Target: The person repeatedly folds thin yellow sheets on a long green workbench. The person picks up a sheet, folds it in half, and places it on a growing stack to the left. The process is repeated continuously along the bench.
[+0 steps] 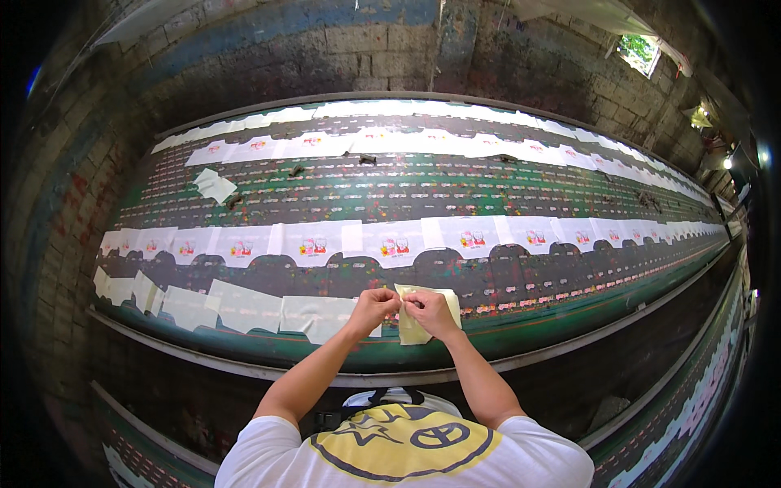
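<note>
My left hand [373,307] and my right hand [429,311] meet at the near edge of a long green printing table [488,337]. Both pinch the top edge of a pale yellow sheet [412,329], which hangs between them over the table's front. The fingertips of the two hands nearly touch. Just left of my hands, a row of white fabric pieces [244,307] lies along the near edge. A middle row of white pieces with red and yellow prints [390,242] runs across the table beyond my hands.
A third row of printed white pieces [325,145] lies along the far side, below a stained brick wall [358,49]. A loose folded white piece [215,185] sits at far left. A metal rail [244,372] runs under the table's front edge.
</note>
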A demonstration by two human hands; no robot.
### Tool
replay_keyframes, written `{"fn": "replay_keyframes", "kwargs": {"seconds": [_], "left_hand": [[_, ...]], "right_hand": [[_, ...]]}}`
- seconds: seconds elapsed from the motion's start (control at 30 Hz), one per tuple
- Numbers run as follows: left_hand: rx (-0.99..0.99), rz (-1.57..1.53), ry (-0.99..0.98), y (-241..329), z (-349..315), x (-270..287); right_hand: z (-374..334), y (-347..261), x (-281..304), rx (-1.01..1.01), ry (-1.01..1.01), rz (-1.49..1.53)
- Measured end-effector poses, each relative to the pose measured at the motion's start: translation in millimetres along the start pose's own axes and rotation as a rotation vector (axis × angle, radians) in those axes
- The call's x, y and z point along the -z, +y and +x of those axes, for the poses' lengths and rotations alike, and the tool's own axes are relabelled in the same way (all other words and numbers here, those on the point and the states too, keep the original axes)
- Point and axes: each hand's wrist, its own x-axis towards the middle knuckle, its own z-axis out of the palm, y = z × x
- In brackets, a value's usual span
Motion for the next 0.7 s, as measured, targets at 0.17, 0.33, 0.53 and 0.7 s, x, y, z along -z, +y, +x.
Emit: {"fn": "replay_keyframes", "kwargs": {"seconds": [0.17,0.33,0.53,0.7], "left_hand": [[-0.003,0.094,-0.064,-3,1,12],[0.018,0.133,-0.125,-4,-2,17],[0.022,0.263,-0.189,-12,-4,29],[0.094,0.194,-0.202,-19,-3,28]], "right_hand": [[0,-5,-2,-0.048,-0.064,0.002],[-4,4,-14,-0.008,-0.061,-0.034],[-8,12,-33,0.011,-0.023,-0.082],[-14,20,-31,-0.135,0.008,0.038]]}}
